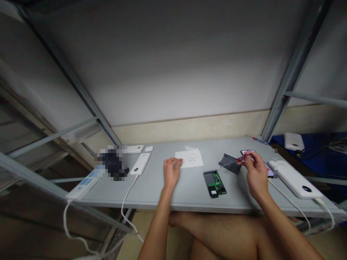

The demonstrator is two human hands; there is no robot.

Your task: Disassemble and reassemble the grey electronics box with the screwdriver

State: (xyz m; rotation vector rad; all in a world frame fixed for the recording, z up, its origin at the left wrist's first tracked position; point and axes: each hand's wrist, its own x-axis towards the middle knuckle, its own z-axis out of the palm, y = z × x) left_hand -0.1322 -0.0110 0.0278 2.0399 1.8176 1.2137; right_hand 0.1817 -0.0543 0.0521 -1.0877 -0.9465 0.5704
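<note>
Our green circuit board [216, 183] rests on the counter [189, 191]

Our left grip [171, 169] is at the left edge of the white paper [185, 163]; we cannot tell whether it pinches anything. The green circuit board lies nearer our right grip [255, 174], which clasps a screwdriver [239, 160].

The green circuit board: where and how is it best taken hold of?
The circuit board is probably best gripped by its two long edges, the left hand coming from above: it lies flat, longer than wide, with parts on its upper face, while the right hand holds a screwdriver.
</note>
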